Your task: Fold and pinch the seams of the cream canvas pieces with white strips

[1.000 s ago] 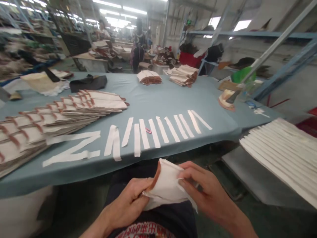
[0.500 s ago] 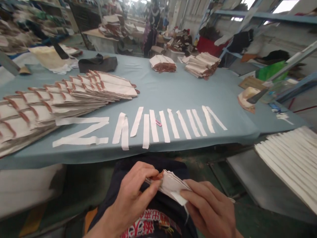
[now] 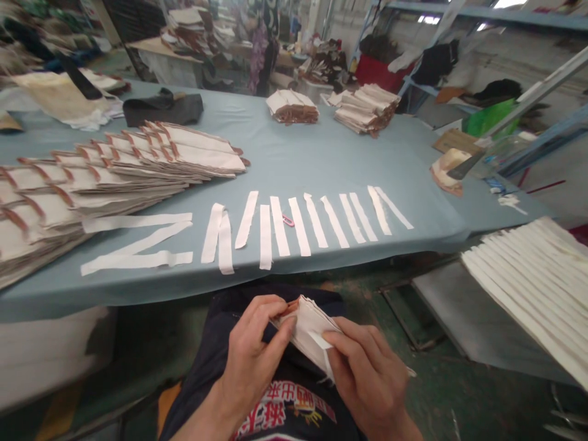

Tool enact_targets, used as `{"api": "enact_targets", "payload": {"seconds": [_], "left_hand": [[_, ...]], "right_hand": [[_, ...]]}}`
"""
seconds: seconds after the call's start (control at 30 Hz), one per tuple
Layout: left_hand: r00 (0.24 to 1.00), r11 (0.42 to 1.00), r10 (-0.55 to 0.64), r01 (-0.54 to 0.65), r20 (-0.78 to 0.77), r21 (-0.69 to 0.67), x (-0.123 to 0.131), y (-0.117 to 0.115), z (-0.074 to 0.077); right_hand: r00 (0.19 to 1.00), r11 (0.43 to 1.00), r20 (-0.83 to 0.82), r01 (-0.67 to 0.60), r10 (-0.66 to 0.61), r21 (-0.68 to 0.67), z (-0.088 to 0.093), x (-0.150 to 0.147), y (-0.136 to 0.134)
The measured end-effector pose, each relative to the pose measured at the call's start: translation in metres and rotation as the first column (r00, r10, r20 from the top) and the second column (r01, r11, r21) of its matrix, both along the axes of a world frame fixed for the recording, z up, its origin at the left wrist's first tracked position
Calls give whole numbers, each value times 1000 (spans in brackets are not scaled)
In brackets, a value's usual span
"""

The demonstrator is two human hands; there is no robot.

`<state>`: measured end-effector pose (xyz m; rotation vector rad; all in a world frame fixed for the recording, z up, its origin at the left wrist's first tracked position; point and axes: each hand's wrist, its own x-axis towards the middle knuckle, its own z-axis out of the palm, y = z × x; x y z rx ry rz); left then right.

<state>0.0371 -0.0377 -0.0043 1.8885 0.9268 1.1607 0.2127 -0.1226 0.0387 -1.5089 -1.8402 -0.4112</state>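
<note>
head view: left hand (image 3: pixel 260 340), fingers closed, pinches the brown-edged end of a cloth bundle (image 3: pixel 312 324); right hand (image 3: pixel 367 364) pinches its other side and a white strip (image 3: pixel 320 340), probably to steady the layers, nearside of the counter (image 3: pixel 294 162), where loose strips (image 3: pixel 299 226) lie apart, perhaps to stay separate.
</note>
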Motion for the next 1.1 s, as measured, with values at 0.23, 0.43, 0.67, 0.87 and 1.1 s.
{"api": "enact_targets", "payload": {"seconds": [0.23, 0.43, 0.67, 0.87, 1.1], "left_hand": [[993, 862, -120, 110, 12, -495, -12, 0, 21], [912, 642, -388, 372, 135, -671, -15, 9, 49], [922, 572, -355, 345, 154, -744, -11, 11, 45], [920, 644, -390, 290, 22, -708, -15, 11, 45], [888, 651, -458, 360, 33, -669, -7, 15, 47]], "right_hand": [[997, 998, 40, -59, 59, -11, -5, 3, -8], [988, 988, 36, -147, 149, -52, -11, 3, -9], [949, 974, -267, -203, 170, -103, -18, -8, -6], [729, 979, -684, -150, 13, -141, -27, -29, -8], [612, 918, -727, -6, -311, -397, -12, -8, 7]]}}
